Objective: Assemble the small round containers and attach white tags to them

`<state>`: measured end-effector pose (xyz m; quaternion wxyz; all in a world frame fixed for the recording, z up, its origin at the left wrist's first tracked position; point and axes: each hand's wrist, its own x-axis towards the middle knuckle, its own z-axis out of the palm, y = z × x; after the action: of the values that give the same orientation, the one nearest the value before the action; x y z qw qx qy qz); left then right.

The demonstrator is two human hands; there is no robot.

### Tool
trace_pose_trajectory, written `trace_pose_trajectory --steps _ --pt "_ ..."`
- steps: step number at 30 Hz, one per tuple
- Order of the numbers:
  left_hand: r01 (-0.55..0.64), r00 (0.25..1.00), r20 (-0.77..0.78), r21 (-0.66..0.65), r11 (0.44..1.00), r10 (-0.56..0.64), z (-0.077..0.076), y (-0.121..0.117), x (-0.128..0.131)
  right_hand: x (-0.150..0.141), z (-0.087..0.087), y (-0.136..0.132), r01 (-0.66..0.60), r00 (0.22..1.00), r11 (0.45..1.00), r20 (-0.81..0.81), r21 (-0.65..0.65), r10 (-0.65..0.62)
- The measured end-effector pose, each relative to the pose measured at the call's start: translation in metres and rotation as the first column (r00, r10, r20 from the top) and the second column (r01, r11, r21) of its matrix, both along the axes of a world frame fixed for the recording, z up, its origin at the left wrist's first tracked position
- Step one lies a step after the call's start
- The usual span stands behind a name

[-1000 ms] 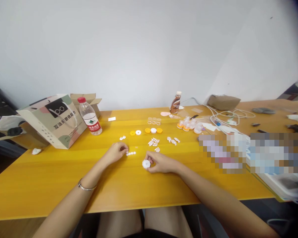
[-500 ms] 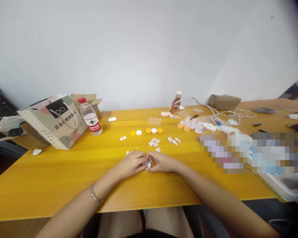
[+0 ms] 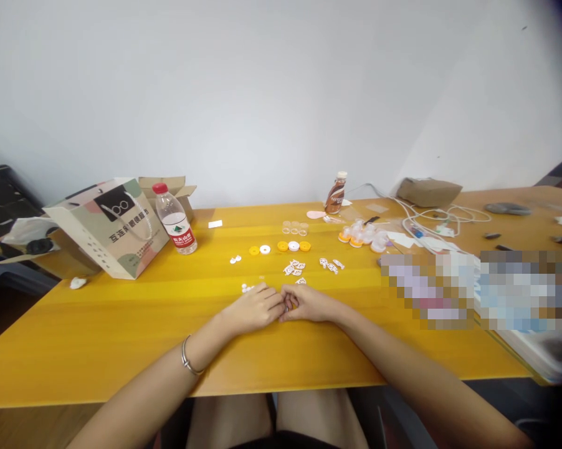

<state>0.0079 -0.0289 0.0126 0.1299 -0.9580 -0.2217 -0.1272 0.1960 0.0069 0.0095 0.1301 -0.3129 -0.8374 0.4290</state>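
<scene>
My left hand (image 3: pixel 257 308) and my right hand (image 3: pixel 309 304) meet low over the table, fingertips closed together. A small white round piece (image 3: pixel 286 307) is pinched between them, mostly hidden by my fingers. Tiny white pieces (image 3: pixel 245 288) lie just beyond my left hand. Past my right hand lies a white openwork piece (image 3: pixel 301 282). Farther back is a cluster of similar openwork pieces (image 3: pixel 290 269), with another group (image 3: pixel 328 265) to its right. Behind these, yellow round parts (image 3: pixel 254 250) and white round parts (image 3: pixel 265 249) stand in a row. Several clear rings (image 3: pixel 295 228) sit farther back.
At the left stand a paper bag (image 3: pixel 117 231) and a red-capped water bottle (image 3: pixel 178 227). A brown drink bottle (image 3: pixel 336 196) is near the wall. Clear domed pieces with orange bases (image 3: pixel 356 234), white cables (image 3: pixel 409 215) and a cardboard box (image 3: pixel 428 191) occupy the right.
My fingers have closed farther over the white round piece, so less of it shows. The whole scene has shifted slightly right in the view.
</scene>
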Motion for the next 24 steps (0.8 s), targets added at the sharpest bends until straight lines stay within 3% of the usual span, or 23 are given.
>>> trace_pose_trajectory --steps 4,10,16,20,24 --pt "0.006 0.999 0.035 -0.032 0.999 -0.005 0.0 0.0 0.001 0.0 0.0 0.0 0.0 1.0 1.0 -0.01 0.0 0.0" --pt "-0.093 0.979 0.168 -0.12 0.988 0.113 -0.005 0.002 0.004 0.0 -0.003 0.001 0.002 1.0 1.0 -0.025 0.026 -0.001" --pt "-0.258 0.93 0.235 -0.127 0.958 0.282 0.008 0.013 -0.029 0.001 -0.003 0.0 0.013 1.0 0.999 -0.015 -0.04 -0.014" --pt "-0.36 0.911 0.167 -0.122 0.925 0.377 0.01 0.024 -0.053 0.001 -0.001 -0.001 0.017 1.0 0.999 -0.009 -0.046 -0.017" --pt "-0.374 0.921 0.079 -0.093 0.923 0.381 0.006 0.03 -0.059 0.001 0.0 -0.002 0.017 1.0 0.999 -0.01 -0.046 -0.018"
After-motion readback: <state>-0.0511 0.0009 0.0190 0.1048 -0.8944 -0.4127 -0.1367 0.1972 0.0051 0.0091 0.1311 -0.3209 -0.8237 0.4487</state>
